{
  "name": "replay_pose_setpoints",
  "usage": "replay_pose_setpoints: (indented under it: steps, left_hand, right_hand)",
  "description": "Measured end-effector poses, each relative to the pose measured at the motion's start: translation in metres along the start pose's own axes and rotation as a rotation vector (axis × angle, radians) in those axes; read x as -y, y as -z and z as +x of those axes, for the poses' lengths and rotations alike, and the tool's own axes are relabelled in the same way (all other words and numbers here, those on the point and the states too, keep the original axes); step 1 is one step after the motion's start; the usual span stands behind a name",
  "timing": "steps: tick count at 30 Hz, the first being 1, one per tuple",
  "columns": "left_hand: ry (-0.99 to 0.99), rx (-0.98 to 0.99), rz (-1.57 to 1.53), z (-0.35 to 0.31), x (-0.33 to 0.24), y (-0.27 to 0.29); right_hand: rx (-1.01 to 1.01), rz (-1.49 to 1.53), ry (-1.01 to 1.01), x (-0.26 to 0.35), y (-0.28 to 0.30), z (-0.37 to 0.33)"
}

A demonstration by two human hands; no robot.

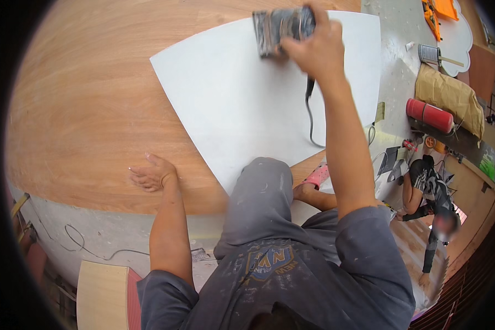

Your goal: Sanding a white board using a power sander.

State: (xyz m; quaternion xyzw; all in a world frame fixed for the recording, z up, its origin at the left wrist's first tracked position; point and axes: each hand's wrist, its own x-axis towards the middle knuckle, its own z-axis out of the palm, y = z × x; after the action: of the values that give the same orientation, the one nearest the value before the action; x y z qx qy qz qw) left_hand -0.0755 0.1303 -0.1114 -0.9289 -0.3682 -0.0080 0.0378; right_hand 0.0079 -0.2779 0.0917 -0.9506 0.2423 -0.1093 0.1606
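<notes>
My right hand (320,49) is wrapped round a dusty grey electric sander (280,30), its outline slightly smeared by motion. The sander rests near the far edge of a white fan-shaped panel (231,99). From the tool a dark power cord (310,115) runs back over the panel. On the left, my left hand (155,174) leans on a large brown wooden board (88,121), fingers spread and holding nothing. The white panel lies on top of that board. My knee is at the panel's near corner.
A red fire extinguisher (430,114), a brown paper sack (451,96) and a metal can (429,54) are on the right. Orange tool parts (437,16) sit beyond them. Another person (432,187) bends over at the lower right. A loose cable (115,253) trails on the left floor.
</notes>
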Motion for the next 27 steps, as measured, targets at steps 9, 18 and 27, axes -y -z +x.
replay_pose_setpoints:
  steps: [9,18,27]
  left_hand:
    - [0.012,0.022,-0.026,-0.003,-0.003,0.004]
    - [0.056,0.025,-0.066,0.0,0.0,-0.001]
    - [-0.016,-0.003,-0.057,-0.007,-0.009,0.004]
  right_hand:
    - [0.09,0.017,-0.067,-0.003,0.013,-0.055]
    - [0.103,-0.036,0.008,-0.026,0.015,-0.005]
    - [0.012,-0.065,-0.074,-0.009,0.005,0.011]
